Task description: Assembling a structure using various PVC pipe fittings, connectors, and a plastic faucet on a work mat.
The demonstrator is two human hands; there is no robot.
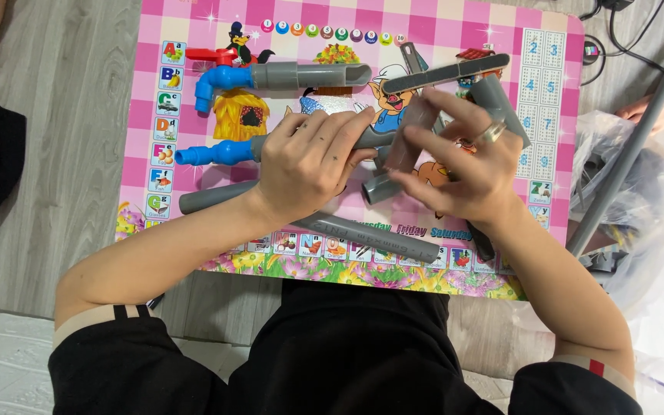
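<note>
- Left hand point(313, 165): closed over a grey pipe point(370, 137) whose far end carries a blue elbow fitting point(213, 154); the assembly lies across the pink children's table point(147, 46).
- Right hand point(470, 165): fingers closed around a short, blurred grey pipe piece point(413, 131), held against the pipe in the left hand; a ring shows on one finger.
- Progress, as judged: two pipe-and-fitting assemblies appear joined, the one in the left hand and a second, a grey pipe point(309, 74) with a blue elbow point(217, 83) and a red-handled tap point(209, 54), lying near the table's far edge.
- Remaining: several parts lie loose, among them a long grey pipe point(217, 196) under the left wrist, another point(363, 237) along the near edge, a short coupling point(382, 188) and a slanted length point(447, 73).
- Containers: a clear plastic bag point(639, 180) sits to the right of the table; its contents are too blurred to identify. A long grey pipe point(639, 131) leans across it.
</note>
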